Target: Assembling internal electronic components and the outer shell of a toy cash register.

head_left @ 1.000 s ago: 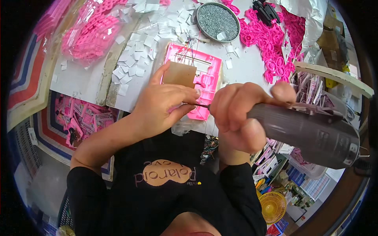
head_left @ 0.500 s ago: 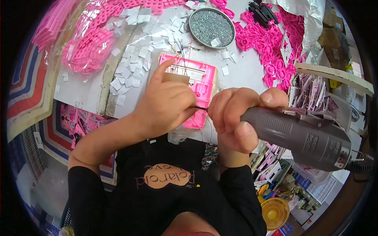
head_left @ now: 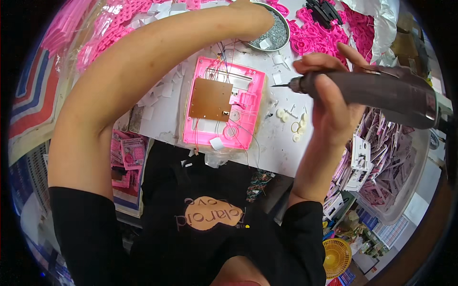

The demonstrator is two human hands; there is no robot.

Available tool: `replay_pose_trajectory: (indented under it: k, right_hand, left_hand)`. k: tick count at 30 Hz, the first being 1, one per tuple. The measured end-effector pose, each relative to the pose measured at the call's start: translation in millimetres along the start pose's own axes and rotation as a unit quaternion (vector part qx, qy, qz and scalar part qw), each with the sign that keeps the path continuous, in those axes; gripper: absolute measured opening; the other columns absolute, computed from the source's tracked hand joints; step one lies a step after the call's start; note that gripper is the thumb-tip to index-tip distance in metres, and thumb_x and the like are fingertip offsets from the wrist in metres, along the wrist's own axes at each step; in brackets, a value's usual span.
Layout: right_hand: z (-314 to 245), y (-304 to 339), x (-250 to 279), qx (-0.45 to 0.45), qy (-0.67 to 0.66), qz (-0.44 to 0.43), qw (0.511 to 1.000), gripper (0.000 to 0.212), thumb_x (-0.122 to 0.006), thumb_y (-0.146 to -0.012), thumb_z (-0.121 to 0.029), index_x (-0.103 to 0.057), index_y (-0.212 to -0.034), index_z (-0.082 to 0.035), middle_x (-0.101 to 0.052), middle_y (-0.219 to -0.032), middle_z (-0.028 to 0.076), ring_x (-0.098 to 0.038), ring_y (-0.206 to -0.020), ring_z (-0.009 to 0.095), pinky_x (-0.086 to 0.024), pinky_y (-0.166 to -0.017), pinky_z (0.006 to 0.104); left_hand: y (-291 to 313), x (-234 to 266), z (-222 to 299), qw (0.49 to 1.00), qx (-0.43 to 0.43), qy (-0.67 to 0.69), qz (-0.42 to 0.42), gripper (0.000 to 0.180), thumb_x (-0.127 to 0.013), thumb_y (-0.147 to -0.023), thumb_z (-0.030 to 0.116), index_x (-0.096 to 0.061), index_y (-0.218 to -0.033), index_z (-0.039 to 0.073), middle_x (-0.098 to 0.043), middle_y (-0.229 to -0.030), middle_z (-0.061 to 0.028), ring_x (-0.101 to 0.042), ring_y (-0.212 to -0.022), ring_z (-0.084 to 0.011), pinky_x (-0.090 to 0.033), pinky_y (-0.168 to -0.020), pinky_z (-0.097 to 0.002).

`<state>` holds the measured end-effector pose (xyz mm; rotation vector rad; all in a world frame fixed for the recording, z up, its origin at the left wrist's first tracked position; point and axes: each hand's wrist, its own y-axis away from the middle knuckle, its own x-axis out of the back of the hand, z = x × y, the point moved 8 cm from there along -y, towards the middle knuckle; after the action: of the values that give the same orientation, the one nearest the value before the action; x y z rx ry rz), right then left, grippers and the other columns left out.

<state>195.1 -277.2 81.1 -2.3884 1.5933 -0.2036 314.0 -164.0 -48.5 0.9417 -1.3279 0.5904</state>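
Note:
My right hand [head_left: 331,90] is wrapped round a dark grey electric screwdriver [head_left: 381,93], its thin bit pointing left above the table. At the far side, my left hand [head_left: 253,20] reaches over a round metal tin [head_left: 287,35] of small silver screws [head_left: 274,34]; its fingers are hidden. Between my arms lies an open pink plastic housing [head_left: 253,126], apart from both hands. A brown circuit board [head_left: 211,100] rests in it, with thin wires running out at the top and bottom. A white paper square [head_left: 216,143] sits on the housing's near edge.
Small cream plastic wheels [head_left: 296,137] lie right of the housing. Pink plastic parts [head_left: 307,35] and black parts [head_left: 325,13] are heaped at the back right. A clear bin [head_left: 396,205] of pinkish parts stands at right, a yellow basket [head_left: 336,257] below it.
My left hand has left the housing and reached up to the screw tin. My right hand has raised the screwdriver up and right, off the housing. The brown board now shows fully.

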Motion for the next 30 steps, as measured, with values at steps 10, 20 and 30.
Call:
replay_pose_trajectory:
  k: [10,20,30]
  right_hand:
    - [36,13,-66,0.027,-0.078,-0.026,0.996,0.040,-0.059,-0.092,0.000,-0.047,-0.130,-0.003,-0.054,-0.066,0.007,-0.051,-0.053,0.015,-0.047,-0.053,0.0328]
    - [48,16,-66,0.099,-0.029,-0.049,0.993,0.032,-0.060,-0.092,-0.001,-0.049,-0.122,-0.003,-0.054,-0.066,0.005,-0.050,-0.053,0.013,-0.045,-0.052,0.0307]
    - [49,16,-65,0.110,0.004,-0.054,0.992,0.032,-0.058,-0.094,-0.003,-0.046,-0.124,-0.004,-0.053,-0.064,0.006,-0.048,-0.050,0.013,-0.047,-0.052,0.0334]
  left_hand:
    - [38,57,-21,0.987,0.118,0.045,0.095,0.024,-0.060,-0.086,0.022,-0.078,-0.094,0.008,-0.076,-0.098,-0.0154,-0.073,-0.093,-0.0289,-0.055,-0.080,-0.0458]
    - [238,-4,61,0.943,-0.048,0.222,0.241,0.007,-0.062,-0.087,0.013,-0.062,-0.082,0.009,-0.071,-0.115,-0.0069,-0.063,-0.117,-0.0197,-0.035,-0.109,-0.0527]
    - [243,-13,69,0.957,-0.020,0.171,0.234,0.013,-0.062,-0.085,0.012,-0.072,-0.093,0.011,-0.072,-0.120,-0.0013,-0.060,-0.125,-0.0140,-0.022,-0.120,-0.0548]
